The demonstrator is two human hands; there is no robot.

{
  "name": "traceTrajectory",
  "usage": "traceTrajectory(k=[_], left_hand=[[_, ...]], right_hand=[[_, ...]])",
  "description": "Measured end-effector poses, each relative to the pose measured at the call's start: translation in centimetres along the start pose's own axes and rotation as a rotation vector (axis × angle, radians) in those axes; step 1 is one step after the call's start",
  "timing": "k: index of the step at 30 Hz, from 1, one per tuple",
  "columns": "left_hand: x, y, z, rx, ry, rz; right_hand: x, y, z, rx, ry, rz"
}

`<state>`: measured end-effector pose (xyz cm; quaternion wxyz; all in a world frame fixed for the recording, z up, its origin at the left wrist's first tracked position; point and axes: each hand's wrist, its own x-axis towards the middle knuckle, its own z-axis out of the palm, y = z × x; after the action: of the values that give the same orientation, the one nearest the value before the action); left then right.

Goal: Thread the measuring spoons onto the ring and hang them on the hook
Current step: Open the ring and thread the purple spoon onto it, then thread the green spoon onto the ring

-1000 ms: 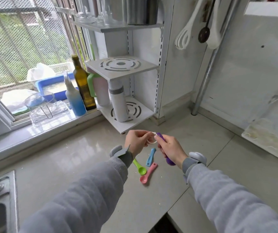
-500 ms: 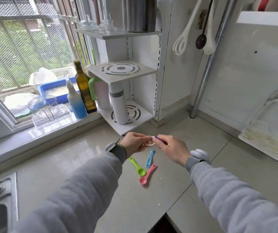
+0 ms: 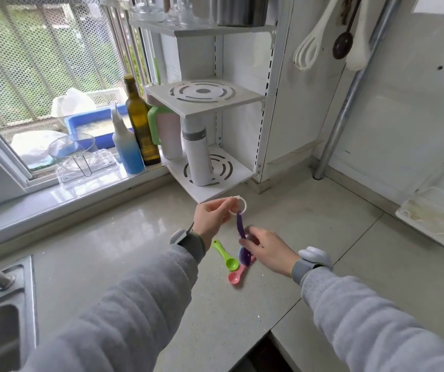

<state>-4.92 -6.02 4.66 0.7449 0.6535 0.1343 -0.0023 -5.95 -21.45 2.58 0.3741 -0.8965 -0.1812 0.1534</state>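
1 spoon is threaded so far: nearest, the smooth plastic pink spoon [image 3: 236,277] and green spoon [image 3: 226,255] lie on the glossy speckled counter [image 3: 135,251], so the loosely open right hand [image 3: 268,251] probably picks next. Beyond, the left hand [image 3: 211,217] pinches the thin white ring [image 3: 238,206], the purple spoon [image 3: 242,237] dangling; no hook is discernible.

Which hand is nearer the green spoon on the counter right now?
Right. The right hand hovers low, just right of the green spoon; the left hand is raised above it, pinching the ring.
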Motion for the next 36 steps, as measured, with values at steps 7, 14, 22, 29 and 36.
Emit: traceTrajectory(k=[7,14,22,29,36], left_hand=[[1.7,-3.1,-3.3,0.07,-0.031,-0.045],[2.1,-5.6,-6.3,0.22,0.048,-0.072],[1.4,-6.8,-9.6,0.185,0.073,-0.193],[1.3,-6.2,-9.0,0.209,0.044,-0.212],[1.3,-4.9,-6.4,0.217,0.047,-0.117]], right_hand=[[4.3,4.0,2.5,0.025,0.056,0.196],[10.1,5.5,8.3,-0.217,-0.076,0.247],[11.3,5.6,12.1,-0.461,-0.15,0.177],[10.7,5.3,11.0,-0.03,-0.123,0.329],[8.2,2.3,7.7,0.526,0.027,0.369]])
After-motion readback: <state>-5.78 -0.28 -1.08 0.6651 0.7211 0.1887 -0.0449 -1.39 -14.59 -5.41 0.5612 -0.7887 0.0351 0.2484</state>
